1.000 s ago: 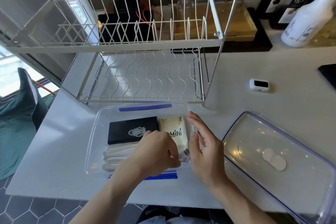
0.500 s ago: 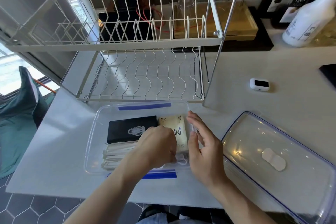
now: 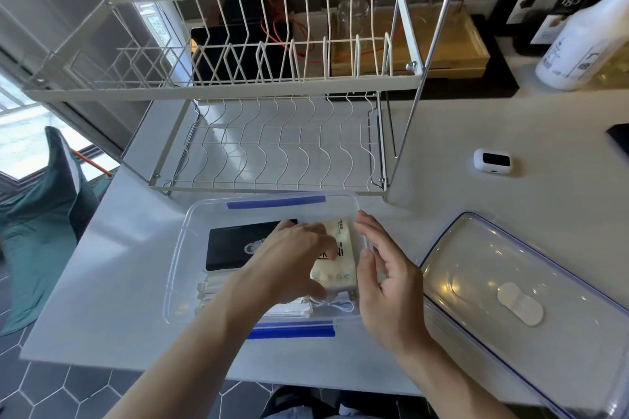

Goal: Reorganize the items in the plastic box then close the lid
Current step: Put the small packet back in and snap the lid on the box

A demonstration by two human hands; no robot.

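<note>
On the white counter, near the wire rack, a left hand (image 3: 292, 262) grips a soft cream tissue pack (image 3: 335, 260) by its sides inside the clear plastic box (image 3: 177, 269); the right hand (image 3: 388, 286), fingers relaxed, holds nothing. The light, stiff transparent lid (image 3: 510, 282) lies right.

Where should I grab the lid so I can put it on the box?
Grip the lid by its long edges near the middle, coming from above. It lies flat on the counter right of the plastic box, tilted askew, so it probably needs turning to line up. The right hand is nearest.
</note>
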